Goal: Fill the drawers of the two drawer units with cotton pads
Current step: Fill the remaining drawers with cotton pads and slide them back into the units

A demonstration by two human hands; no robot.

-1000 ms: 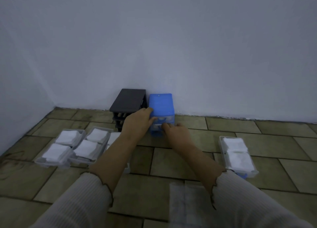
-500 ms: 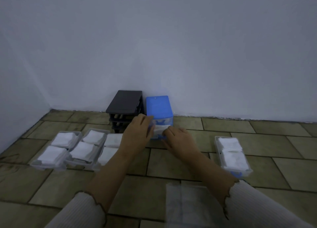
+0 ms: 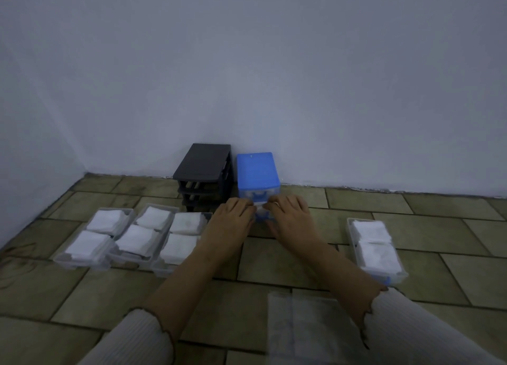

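Head view: my left hand [image 3: 233, 216] and right hand [image 3: 290, 213] both pinch a filled drawer [image 3: 260, 208] straight ahead, long axis into the blue drawer unit [image 3: 258, 172], hands equally near.

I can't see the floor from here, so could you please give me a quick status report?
Both hands, left and right, on a drawer at the blue unit. Black unit stands drawerless; four filled drawers wait on the floor. Nothing blocking.
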